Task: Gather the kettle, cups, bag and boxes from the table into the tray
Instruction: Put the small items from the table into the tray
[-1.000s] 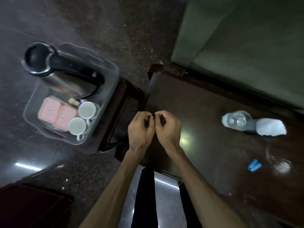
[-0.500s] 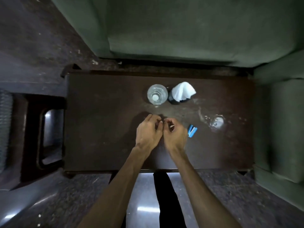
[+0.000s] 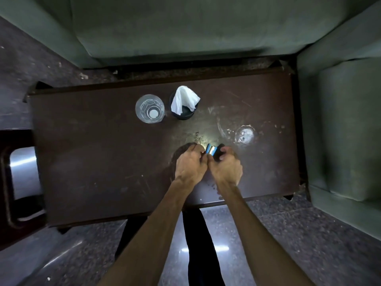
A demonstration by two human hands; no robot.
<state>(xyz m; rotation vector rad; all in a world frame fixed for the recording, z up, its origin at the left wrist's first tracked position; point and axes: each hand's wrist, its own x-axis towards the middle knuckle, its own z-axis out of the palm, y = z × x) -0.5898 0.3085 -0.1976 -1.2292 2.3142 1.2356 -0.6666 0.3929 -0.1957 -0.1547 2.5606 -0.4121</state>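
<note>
Blue object [image 3: 210, 150]: now held between both hands above the tabletop [image 3: 99, 162]; half a second earlier it lay on the tabletop just right of the hands.
Left hand [image 3: 190, 165]: fingers curled, pinching the blue object's left end.
Right hand [image 3: 225, 167]: fingers curled round its right side.
Tray with kettle, cups, boxes: seen a second earlier at the left, now out of view; those items were already loaded.
Meaning: gathering is judged nearly complete.
Remaining on tabletop: a glass [image 3: 149, 108] and a dark holder with tissue [image 3: 184, 104], side by side, well apart from the hands.
</note>
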